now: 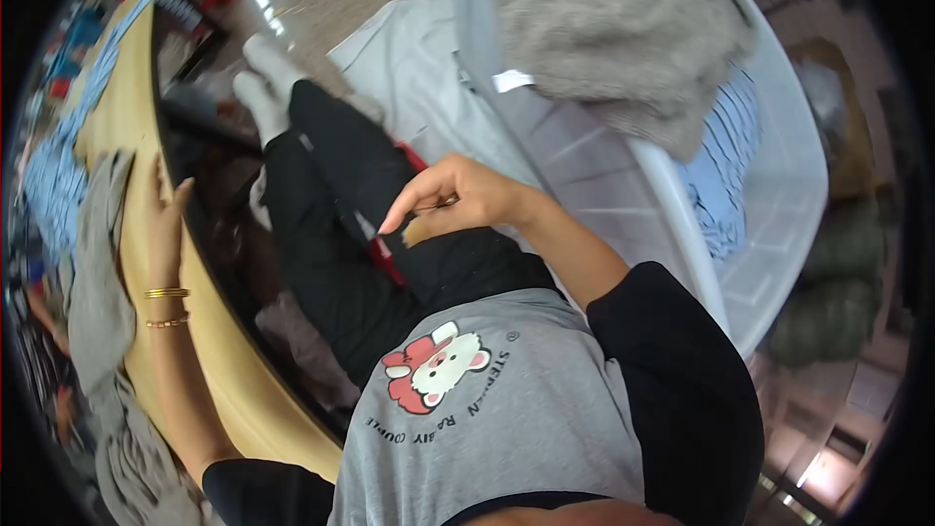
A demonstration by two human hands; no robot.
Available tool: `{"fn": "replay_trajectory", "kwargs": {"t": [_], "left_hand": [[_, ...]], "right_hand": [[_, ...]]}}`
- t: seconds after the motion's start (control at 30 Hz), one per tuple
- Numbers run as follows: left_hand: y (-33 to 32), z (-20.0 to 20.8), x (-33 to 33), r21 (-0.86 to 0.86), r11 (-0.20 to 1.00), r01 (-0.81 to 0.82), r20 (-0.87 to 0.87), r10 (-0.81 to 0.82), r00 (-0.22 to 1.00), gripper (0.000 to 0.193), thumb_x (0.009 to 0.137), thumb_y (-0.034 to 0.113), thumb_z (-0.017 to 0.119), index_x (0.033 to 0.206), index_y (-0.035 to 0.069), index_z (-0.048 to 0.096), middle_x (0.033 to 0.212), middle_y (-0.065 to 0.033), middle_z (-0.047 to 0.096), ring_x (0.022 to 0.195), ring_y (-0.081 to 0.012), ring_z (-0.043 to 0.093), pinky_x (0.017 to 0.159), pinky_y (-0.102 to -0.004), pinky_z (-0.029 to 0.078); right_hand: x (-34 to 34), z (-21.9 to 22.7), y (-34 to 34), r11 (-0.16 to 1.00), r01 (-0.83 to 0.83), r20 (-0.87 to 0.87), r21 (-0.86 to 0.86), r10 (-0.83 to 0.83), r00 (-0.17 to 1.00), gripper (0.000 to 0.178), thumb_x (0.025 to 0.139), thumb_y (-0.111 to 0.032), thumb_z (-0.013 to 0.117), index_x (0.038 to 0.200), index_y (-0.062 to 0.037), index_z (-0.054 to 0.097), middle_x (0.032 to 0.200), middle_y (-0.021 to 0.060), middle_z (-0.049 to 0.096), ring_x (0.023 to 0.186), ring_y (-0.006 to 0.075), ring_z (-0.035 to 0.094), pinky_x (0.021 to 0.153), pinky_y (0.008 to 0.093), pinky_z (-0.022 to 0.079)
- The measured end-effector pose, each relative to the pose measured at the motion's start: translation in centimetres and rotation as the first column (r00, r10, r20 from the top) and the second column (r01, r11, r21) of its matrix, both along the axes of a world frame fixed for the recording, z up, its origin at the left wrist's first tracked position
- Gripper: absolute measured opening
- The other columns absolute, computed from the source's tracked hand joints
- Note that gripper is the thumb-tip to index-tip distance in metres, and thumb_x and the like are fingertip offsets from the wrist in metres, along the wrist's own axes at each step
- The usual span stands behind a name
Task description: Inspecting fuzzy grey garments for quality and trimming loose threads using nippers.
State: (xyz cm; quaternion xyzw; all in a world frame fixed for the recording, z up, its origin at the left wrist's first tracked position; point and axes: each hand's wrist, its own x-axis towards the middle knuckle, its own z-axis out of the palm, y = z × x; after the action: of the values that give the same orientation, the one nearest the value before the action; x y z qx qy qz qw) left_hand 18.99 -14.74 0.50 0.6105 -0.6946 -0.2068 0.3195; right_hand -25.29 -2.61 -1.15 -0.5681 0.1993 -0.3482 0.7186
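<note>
My left hand (168,205) rests at the edge of the pale yellow tabletop (229,331), its fingers stretched out and the thumb apart. Nothing shows in it. Beside it on the tabletop lies a long grey garment (102,273). My right hand (466,193) is over my lap, against my black trousers (341,263), with its fingers curled and the index finger pointing down to the left. A small tan patch (422,227) shows below the curled fingers. Whether it is something held cannot be made out.
To my right stands a translucent plastic tub (779,224) with a fluffy grey garment (623,34) over its rim and a blue striped cloth (723,166) inside. A pale cloth (394,54) spreads beyond my legs. Another blue striped garment (54,190) lies at the table's far left.
</note>
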Motion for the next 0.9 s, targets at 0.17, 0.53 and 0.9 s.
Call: {"fn": "replay_trajectory", "kwargs": {"t": [0.17, 0.53, 0.9], "left_hand": [[0.5, -1.3, -26.4, -0.153, 0.816, 0.557, -0.026, -0.567, 0.823, 0.067, 0.083, 0.013, 0.073, 0.141, -0.001, 0.043, 0.142, -0.0200, 0.046, 0.135, -0.0306, 0.041, 0.111, -0.0371, 0.032], [3.0, 2.4, -40.3, 0.178, 0.768, 0.615, -0.956, -0.014, 0.294, 0.034, 0.074, 0.001, 0.060, 0.108, -0.002, 0.062, 0.105, -0.0108, 0.066, 0.096, -0.0203, 0.061, 0.086, -0.0336, 0.047], [13.2, 0.4, 0.2, 0.215, 0.974, -0.066, -0.974, 0.218, 0.054, 0.044, 0.078, -0.007, 0.050, 0.121, -0.008, 0.054, 0.120, -0.0203, 0.062, 0.111, -0.0334, 0.062, 0.097, -0.0462, 0.052]], "right_hand": [[-3.4, 0.2, 3.1, 0.994, 0.114, 0.028, 0.001, -0.114, 0.993, 0.025, 0.087, -0.011, 0.072, 0.108, 0.0026, 0.070, 0.081, 0.0049, 0.071, 0.065, 0.0019, 0.057, 0.062, 0.0194, 0.042], [-6.8, 3.0, 5.7, 0.993, 0.107, 0.089, -0.043, -0.103, 0.991, 0.034, 0.079, -0.017, 0.081, 0.104, 0.0047, 0.071, 0.057, -0.0043, 0.052, 0.052, 0.0018, 0.043, 0.050, 0.0198, 0.033], [-3.2, 5.1, 5.8, 0.967, -0.003, 0.063, -0.255, 0.020, 0.998, 0.041, 0.070, -0.018, 0.086, 0.100, 0.0053, 0.072, 0.048, -0.0050, 0.040, 0.040, 0.0043, 0.032, 0.040, 0.0268, 0.020]]}}
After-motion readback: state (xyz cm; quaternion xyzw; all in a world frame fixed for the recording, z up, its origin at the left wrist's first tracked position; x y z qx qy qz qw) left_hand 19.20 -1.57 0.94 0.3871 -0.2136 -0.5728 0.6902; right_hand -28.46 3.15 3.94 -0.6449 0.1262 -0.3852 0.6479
